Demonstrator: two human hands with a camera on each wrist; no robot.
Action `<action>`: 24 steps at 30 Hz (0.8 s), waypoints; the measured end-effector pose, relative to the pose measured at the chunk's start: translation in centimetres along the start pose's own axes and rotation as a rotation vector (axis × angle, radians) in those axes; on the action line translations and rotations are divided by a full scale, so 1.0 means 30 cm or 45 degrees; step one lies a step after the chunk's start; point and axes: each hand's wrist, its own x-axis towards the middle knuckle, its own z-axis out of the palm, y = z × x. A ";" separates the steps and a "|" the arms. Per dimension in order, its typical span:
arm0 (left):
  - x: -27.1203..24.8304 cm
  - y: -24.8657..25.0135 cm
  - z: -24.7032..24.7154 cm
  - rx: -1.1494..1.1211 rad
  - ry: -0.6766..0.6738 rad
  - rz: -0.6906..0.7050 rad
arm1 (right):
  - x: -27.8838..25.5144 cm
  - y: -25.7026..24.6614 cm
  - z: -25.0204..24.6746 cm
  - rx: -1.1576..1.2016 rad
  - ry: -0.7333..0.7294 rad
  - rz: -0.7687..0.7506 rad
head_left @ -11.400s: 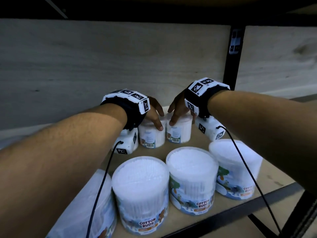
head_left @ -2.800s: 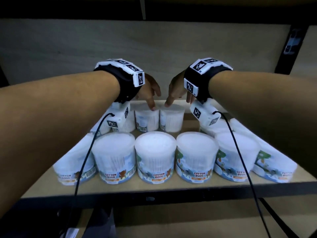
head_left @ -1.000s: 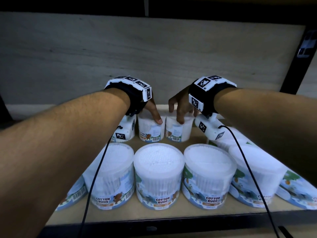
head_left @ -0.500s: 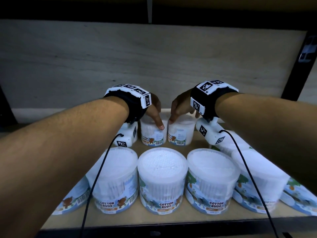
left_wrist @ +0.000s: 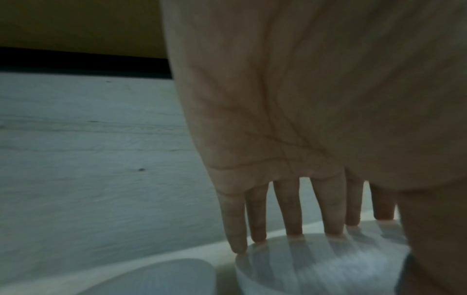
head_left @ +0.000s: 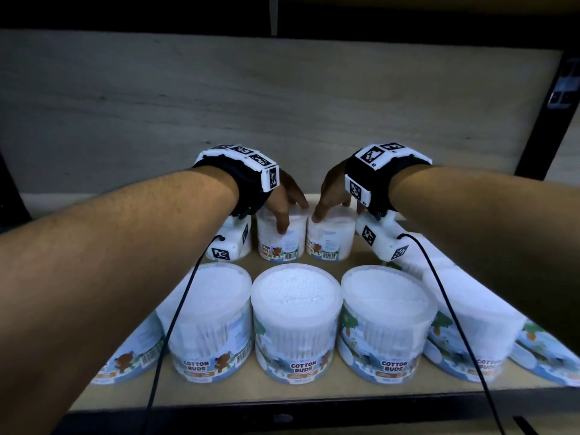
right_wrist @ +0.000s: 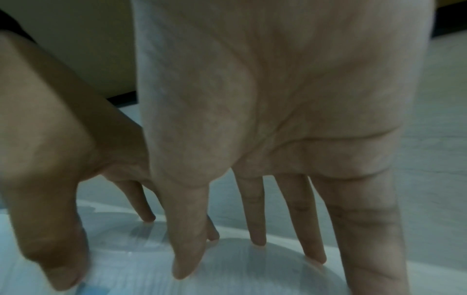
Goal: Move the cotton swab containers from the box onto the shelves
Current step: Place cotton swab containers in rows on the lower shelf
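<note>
Two clear round cotton swab containers stand side by side in the back row of the wooden shelf point(head_left: 314, 392). My left hand point(head_left: 290, 215) grips the left container point(head_left: 279, 246) from above, its thumb down the near side and its fingers point(left_wrist: 290, 219) on the far rim of the lid point(left_wrist: 316, 265). My right hand point(head_left: 329, 208) holds the right container point(head_left: 329, 243) the same way, with the thumb at the near rim and the fingers point(right_wrist: 255, 219) spread on the lid point(right_wrist: 252, 275). Both containers sit upright on the shelf board.
A front row of several cotton bud containers point(head_left: 296, 321) stands between me and the hands. Another container point(left_wrist: 151, 277) stands left of the held one. The grey back panel point(head_left: 282, 105) is close behind. A black upright point(head_left: 543, 120) stands at the right and a black rail point(head_left: 376, 416) along the front.
Both hands stay on the same two back-row containers. The right hand has drawn its fingers from the lid's near edge to the far rim, with the thumb now at the near rim.
</note>
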 end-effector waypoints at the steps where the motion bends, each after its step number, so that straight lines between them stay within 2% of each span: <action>1: 0.001 0.002 -0.001 -0.001 -0.001 0.002 | 0.002 0.001 0.001 0.015 -0.002 0.003; 12: 0.023 -0.009 0.002 -0.107 0.016 -0.048 | -0.015 -0.016 -0.013 0.005 -0.052 0.000; 18: 0.034 -0.014 0.015 -0.335 0.067 -0.155 | -0.039 0.012 -0.013 -0.071 -0.069 -0.121; 24: 0.042 -0.026 0.028 -0.359 0.138 -0.155 | -0.020 0.034 -0.018 -0.055 -0.131 -0.160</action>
